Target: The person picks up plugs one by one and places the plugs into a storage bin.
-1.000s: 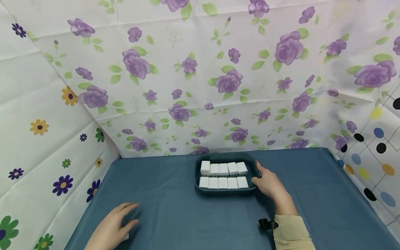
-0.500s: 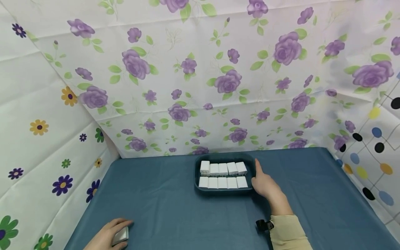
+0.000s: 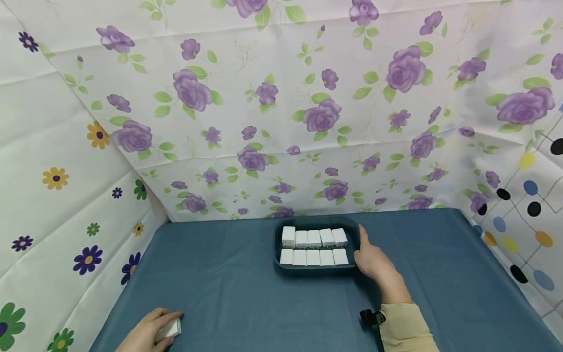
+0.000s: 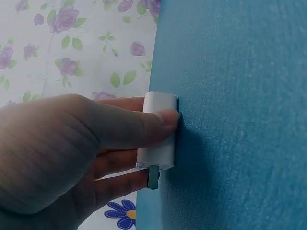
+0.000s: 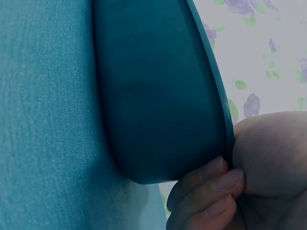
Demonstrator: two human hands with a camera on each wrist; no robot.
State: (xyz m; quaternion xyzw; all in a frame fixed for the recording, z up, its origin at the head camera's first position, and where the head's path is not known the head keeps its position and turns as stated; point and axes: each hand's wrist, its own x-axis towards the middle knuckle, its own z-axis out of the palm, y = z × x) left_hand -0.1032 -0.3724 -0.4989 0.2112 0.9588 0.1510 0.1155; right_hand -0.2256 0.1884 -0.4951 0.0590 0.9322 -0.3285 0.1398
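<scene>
Low at the left of the head view, my left hand (image 3: 147, 332) pinches a white charger plug (image 3: 169, 330) between thumb and fingers at the tabletop. In the left wrist view a flat metal prong sticks out of the lower end of the charger plug (image 4: 158, 153). A dark teal tray (image 3: 314, 270) at the back of the table holds two rows of similar white blocks (image 3: 313, 257); small prongs show on some. My right hand (image 3: 374, 261) grips the tray's right end, fingers curled against its outer wall and thumb over the rim, as the right wrist view shows.
The blue cloth-covered table (image 3: 246, 293) meets a flowered curtain (image 3: 264, 122) along its back edge. More patterned sheets stand at the left (image 3: 57, 220) and right sides. A black strap mount (image 3: 371, 318) sits at my right wrist.
My left hand has come down and back onto the charger plug and now pinches it. The right index finger has straightened at the tray's end; the tray looks still.
</scene>
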